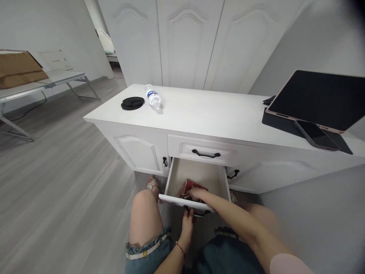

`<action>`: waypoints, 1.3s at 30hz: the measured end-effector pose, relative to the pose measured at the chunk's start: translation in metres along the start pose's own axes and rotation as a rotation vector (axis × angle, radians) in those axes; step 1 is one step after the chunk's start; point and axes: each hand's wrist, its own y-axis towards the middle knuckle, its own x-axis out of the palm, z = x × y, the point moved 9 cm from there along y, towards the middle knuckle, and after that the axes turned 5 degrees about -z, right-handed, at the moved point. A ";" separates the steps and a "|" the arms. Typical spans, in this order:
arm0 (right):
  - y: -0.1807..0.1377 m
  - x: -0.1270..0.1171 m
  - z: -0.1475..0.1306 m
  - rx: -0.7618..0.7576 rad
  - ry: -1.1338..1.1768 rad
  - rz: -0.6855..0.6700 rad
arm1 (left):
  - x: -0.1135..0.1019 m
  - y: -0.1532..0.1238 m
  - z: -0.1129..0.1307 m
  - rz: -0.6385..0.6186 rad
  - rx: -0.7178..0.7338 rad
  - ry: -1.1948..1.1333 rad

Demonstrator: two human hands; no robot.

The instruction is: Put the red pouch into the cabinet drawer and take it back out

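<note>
A white drawer (176, 177) stands pulled out of the cabinet, low between my knees. My left hand (187, 221) is closed at the black drawer handle (201, 213) on its front, fingers curled up to its left end. Inside the drawer, near the front panel, my right hand (195, 193) reaches down with its fingers curled. It touches a red packet (188, 185) and something dark and crumpled beside it. The hand and the drawer front partly hide these things, and what its fingertips hold does not show.
On the white cabinet top (205, 114) lie a water bottle (153, 97) and a black round object (132, 103). A tablet (322, 99) and a phone (316, 135) are at the right. Another closed drawer (185, 147) sits above. At far left, a folding table (61, 77) bears a cardboard box (21, 68).
</note>
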 end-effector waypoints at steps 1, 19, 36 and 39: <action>0.002 0.000 -0.002 -0.007 0.004 0.001 | 0.000 0.000 -0.001 0.004 -0.007 -0.004; -0.029 -0.060 0.021 -0.098 0.307 0.380 | 0.004 0.007 0.011 -0.027 0.032 0.007; -0.283 -0.042 0.114 -0.077 1.141 1.353 | 0.022 0.041 0.034 -0.023 0.034 -0.077; -0.292 -0.027 0.135 0.003 1.155 1.375 | 0.024 0.052 0.040 -0.007 0.022 -0.070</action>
